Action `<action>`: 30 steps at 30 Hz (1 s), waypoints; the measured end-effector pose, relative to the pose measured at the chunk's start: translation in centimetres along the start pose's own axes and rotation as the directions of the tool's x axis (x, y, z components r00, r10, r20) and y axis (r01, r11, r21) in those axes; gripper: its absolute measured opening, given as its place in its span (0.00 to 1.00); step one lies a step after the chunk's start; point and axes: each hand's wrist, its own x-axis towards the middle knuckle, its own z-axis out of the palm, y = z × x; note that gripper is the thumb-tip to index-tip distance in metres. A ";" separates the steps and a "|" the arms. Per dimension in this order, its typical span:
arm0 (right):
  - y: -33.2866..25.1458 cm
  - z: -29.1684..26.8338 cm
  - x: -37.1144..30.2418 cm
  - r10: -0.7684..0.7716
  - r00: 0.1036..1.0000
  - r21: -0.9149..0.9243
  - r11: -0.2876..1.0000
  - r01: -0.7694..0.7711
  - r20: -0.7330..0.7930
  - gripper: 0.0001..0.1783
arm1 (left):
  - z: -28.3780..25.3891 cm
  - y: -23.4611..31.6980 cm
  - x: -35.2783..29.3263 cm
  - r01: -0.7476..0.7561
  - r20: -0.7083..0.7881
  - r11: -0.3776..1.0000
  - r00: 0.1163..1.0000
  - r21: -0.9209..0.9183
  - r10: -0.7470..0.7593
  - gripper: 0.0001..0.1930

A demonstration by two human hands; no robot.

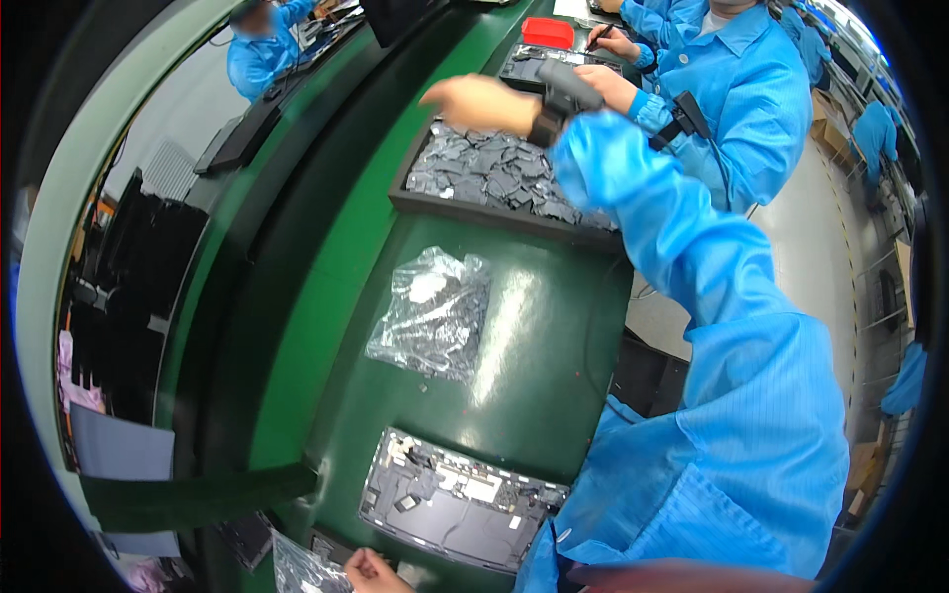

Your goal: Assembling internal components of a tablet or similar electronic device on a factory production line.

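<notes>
Right hand [482, 105]: upper centre, blurred above tray [494, 219] of dark pieces [489, 176], grip unclear | left hand [370, 570]: bottom edge beside clear wrapper [301, 570], grip unclear | hands well apart | casing [460, 502]: lower centre on counter [554, 356], apparently part-fitted | left: tray looks well stocked, filled bag [435, 311] mid-frame; remaining fitting unclear

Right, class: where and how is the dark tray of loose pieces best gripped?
Likely by the near and left walls of the tray, coming from the near left corner: both show as raised, straight edges outside the loose pieces, while the blue sleeve covers part of the right end.
</notes>
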 end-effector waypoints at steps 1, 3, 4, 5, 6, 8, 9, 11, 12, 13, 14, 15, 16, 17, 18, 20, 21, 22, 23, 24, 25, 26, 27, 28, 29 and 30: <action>6.9 0.3 2.5 -0.038 0.977 -0.139 0.990 0.009 -0.209 0.24 | 1.0 0.3 -0.3 0.153 -0.007 0.980 0.988 -0.125 -0.155 0.09; 12.4 0.1 3.5 0.238 0.946 -0.152 0.949 -0.275 -0.220 0.19 | 2.6 1.9 -1.3 0.359 0.013 0.885 0.928 -0.297 -0.372 0.11; 19.7 2.2 4.9 0.338 0.889 -0.183 0.896 -0.404 -0.310 0.17 | 3.6 4.0 -1.2 0.328 -0.009 0.898 0.938 -0.292 -0.346 0.12; 22.3 3.6 6.9 0.396 0.840 -0.231 0.837 -0.497 -0.372 0.20 | 3.8 3.3 -2.1 0.270 -0.057 0.929 0.955 -0.254 -0.293 0.12; 21.2 5.5 7.8 0.390 0.839 -0.247 0.831 -0.498 -0.379 0.20 | 4.3 2.4 -3.0 0.233 -0.107 0.956 0.961 -0.180 -0.254 0.12; 24.9 5.5 8.8 0.344 0.939 -0.764 0.604 -0.225 -0.005 0.19 | 5.3 3.1 -3.7 0.200 -0.147 0.977 0.967 -0.079 -0.210 0.11; 25.0 7.1 9.1 0.450 0.834 -0.644 0.542 -0.540 -0.320 0.19 | 5.5 3.3 -4.1 0.183 -0.170 0.983 0.970 0.027 -0.176 0.10; 42.7 -0.6 3.9 0.506 0.765 -0.696 0.378 -0.611 -0.397 0.22 | 7.7 2.4 -2.8 -0.009 -0.106 0.998 0.994 -0.069 0.001 0.10; 40.5 2.3 6.3 0.492 0.789 -0.693 0.422 -0.585 -0.367 0.22 | 7.6 2.1 -3.3 -0.080 -0.145 0.997 0.987 -0.023 0.076 0.09; 37.4 5.2 7.1 0.509 0.720 -0.500 0.519 -0.694 -0.471 0.26 | 8.3 1.8 -3.1 -0.046 -0.142 0.999 0.989 0.021 0.048 0.09; 34.4 6.3 8.2 0.542 0.619 -0.264 0.592 -0.761 -0.568 0.31 | 7.9 1.9 -3.5 -0.026 -0.156 0.998 0.987 0.055 0.035 0.09; 34.2 5.8 8.5 0.543 0.622 -0.264 0.595 -0.759 -0.564 0.31 | 7.9 1.7 -3.5 -0.029 -0.157 0.998 0.987 0.061 0.038 0.09; 34.2 5.2 8.7 0.553 0.614 -0.231 0.609 -0.759 -0.563 0.31 | 7.9 1.5 -3.5 -0.034 -0.154 0.997 0.987 0.064 0.043 0.09; 34.2 4.5 8.9 0.564 0.606 -0.198 0.619 -0.760 -0.561 0.30 | 8.0 1.3 -3.5 -0.038 -0.149 0.997 0.988 0.066 0.048 0.09; 34.2 3.8 9.1 0.574 0.598 -0.165 0.629 -0.759 -0.560 0.30 | 8.0 1.0 -3.6 -0.043 -0.145 0.997 0.988 0.067 0.052 0.09; 34.6 2.1 9.4 0.524 0.850 -0.742 0.546 -0.388 -0.059 0.25 | 8.1 0.6 -3.7 -0.051 -0.134 0.996 0.989 0.071 0.060 0.09; 34.2 2.3 9.3 0.524 0.850 -0.745 0.545 -0.384 -0.055 0.25 | 8.2 0.4 -3.8 -0.053 -0.130 0.996 0.990 0.074 0.062 0.09; 33.7 2.9 8.9 0.523 0.775 -0.509 0.587 -0.629 -0.354 0.23 | 8.4 0.2 -3.9 -0.056 -0.125 0.996 0.990 0.075 0.065 0.09; 33.2 3.3 8.7 0.538 0.590 -0.195 0.618 -0.762 -0.602 0.22 | 8.5 0.0 -4.0 -0.059 -0.121 0.995 0.990 0.076 0.068 0.09; 32.9 3.2 8.6 0.538 0.591 -0.196 0.617 -0.762 -0.601 0.22 | 8.6 -0.2 -4.1 -0.065 -0.119 0.995 0.990 0.077 0.074 0.09; 32.6 2.9 8.6 0.555 0.633 -0.279 0.592 -0.757 -0.540 0.21 | 8.6 -0.4 -4.1 -0.070 -0.118 0.994 0.990 0.079 0.079 0.09; 32.3 2.7 8.6 0.573 0.668 -0.360 0.567 -0.741 -0.474 0.21 | 8.6 -0.6 -4.1 -0.076 -0.118 0.994 0.989 0.082 0.085 0.09; 32.6 2.5 8.3 0.573 0.665 -0.360 0.563 -0.744 -0.478 0.21 | 8.6 -0.7 -4.1 -0.085 -0.116 0.993 0.989 0.079 0.094 0.09; 32.9 2.3 8.1 0.536 0.693 -0.377 0.587 -0.716 -0.482 0.21 | 8.6 -0.8 -4.1 -0.094 -0.114 0.993 0.988 0.077 0.102 0.09; 33.2 2.1 7.9 0.498 0.720 -0.394 0.611 -0.687 -0.484 0.21 | 8.6 -0.9 -4.0 -0.102 -0.114 0.992 0.987 0.075 0.110 0.09; 32.5 2.2 8.0 0.496 0.723 -0.392 0.615 -0.684 -0.482 0.21 | 8.5 -1.0 -4.1 -0.105 -0.117 0.991 0.987 0.080 0.114 0.09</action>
